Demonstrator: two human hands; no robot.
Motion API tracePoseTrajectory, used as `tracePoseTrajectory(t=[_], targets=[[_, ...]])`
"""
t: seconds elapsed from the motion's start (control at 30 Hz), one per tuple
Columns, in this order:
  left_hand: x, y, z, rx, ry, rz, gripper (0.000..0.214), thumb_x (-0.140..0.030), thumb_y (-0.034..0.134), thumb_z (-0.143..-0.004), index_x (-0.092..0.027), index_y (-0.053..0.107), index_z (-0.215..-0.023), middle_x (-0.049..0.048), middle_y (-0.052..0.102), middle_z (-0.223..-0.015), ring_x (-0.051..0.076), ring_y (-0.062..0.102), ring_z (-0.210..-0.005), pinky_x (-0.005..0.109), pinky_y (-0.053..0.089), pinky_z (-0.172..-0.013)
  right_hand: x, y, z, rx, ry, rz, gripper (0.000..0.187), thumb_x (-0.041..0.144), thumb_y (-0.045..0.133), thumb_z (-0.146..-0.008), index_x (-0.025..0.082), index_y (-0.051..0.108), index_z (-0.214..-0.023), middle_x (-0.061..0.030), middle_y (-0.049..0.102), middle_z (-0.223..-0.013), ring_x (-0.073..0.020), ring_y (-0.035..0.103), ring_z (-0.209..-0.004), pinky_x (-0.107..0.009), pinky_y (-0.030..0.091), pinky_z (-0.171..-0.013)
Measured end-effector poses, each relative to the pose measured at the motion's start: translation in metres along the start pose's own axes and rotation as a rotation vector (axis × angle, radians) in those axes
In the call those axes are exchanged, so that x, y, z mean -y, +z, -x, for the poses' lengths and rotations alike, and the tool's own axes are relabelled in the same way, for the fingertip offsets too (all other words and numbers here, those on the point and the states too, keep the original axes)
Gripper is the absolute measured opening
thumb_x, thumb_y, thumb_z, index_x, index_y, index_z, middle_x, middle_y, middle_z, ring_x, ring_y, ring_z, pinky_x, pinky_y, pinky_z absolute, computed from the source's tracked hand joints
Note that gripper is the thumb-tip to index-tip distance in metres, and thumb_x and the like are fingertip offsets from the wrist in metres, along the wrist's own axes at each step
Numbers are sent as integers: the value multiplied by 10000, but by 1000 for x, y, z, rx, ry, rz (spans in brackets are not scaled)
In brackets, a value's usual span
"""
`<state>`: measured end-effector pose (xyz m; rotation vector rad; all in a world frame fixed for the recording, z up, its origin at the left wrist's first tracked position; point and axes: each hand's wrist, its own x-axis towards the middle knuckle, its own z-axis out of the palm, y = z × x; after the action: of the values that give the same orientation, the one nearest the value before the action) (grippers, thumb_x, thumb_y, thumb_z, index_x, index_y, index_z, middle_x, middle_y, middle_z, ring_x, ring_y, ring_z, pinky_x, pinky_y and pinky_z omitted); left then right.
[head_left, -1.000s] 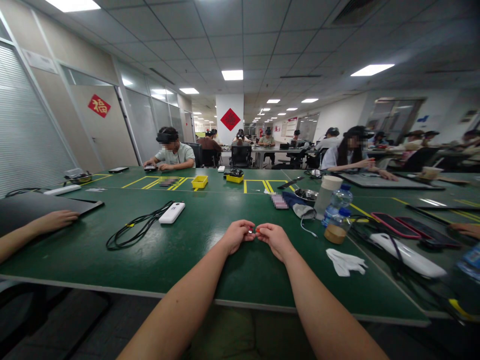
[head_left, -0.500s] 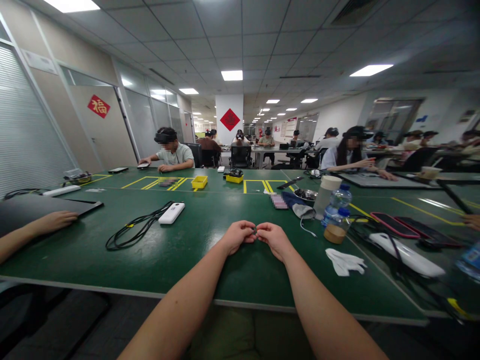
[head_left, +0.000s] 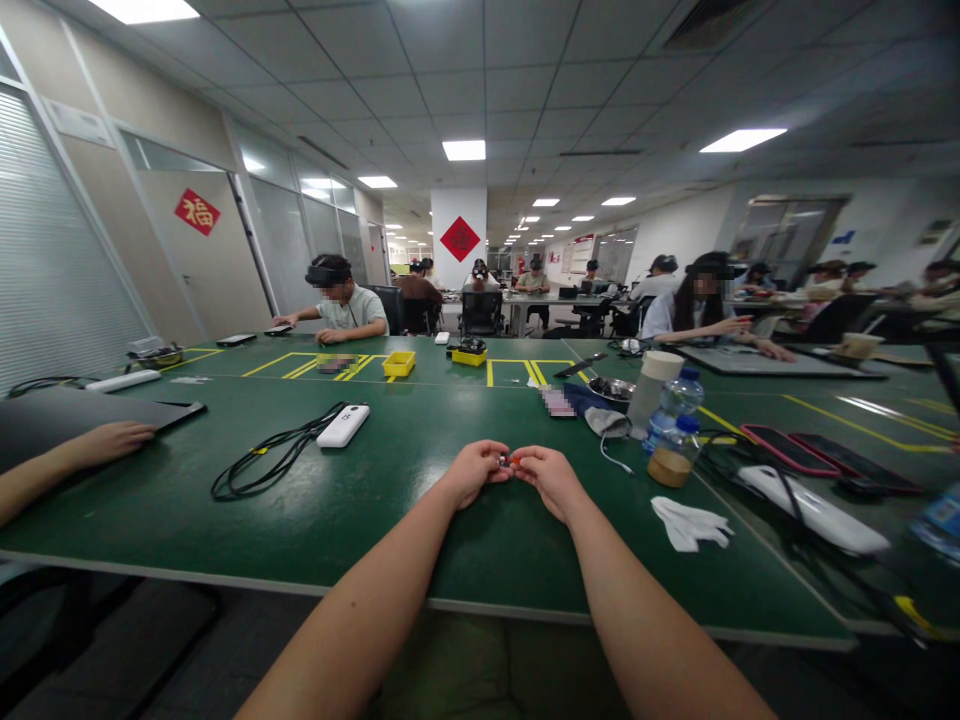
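Where the left hand (head_left: 478,476) and the right hand (head_left: 549,478) come together above the green worktop (head_left: 397,530), left of the white cloth (head_left: 690,524), their fingertips pinch a small reddish object (head_left: 515,462), mostly hidden. Just behind that cloth stands a blue-capped bottle (head_left: 673,466), brownish below.

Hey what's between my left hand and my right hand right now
In the head view, small orange-red and pale bits show between your left hand and right hand; whether they're one thing or two, I can't tell.
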<state>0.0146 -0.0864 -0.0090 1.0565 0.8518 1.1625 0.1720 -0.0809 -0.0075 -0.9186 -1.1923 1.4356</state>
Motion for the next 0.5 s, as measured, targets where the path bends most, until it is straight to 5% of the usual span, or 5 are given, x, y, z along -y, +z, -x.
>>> tracePoseTrajectory(t=[0.27, 0.5], targets=[[-3, 0, 3, 36, 87, -154, 264, -35, 584, -699, -99, 605, -953, 36, 632, -737, 42, 532, -485, 143, 415, -459, -3, 0, -1, -7, -33, 38, 165, 169, 695, -586, 141, 653, -744, -40, 676, -701, -139, 624, -657, -256, 494, -629], [0, -1, -1, 50, 15, -31, 270, -1, 520, -719, -101, 580, -963, 84, 654, -819, 86, 625, -583, 178, 500, -543, -3, 1, 0, 3, -49, 40, 220, 189, 729, -572, 138, 640, -767, -21, 661, -667, -119, 605, -580, -250, 483, -593]])
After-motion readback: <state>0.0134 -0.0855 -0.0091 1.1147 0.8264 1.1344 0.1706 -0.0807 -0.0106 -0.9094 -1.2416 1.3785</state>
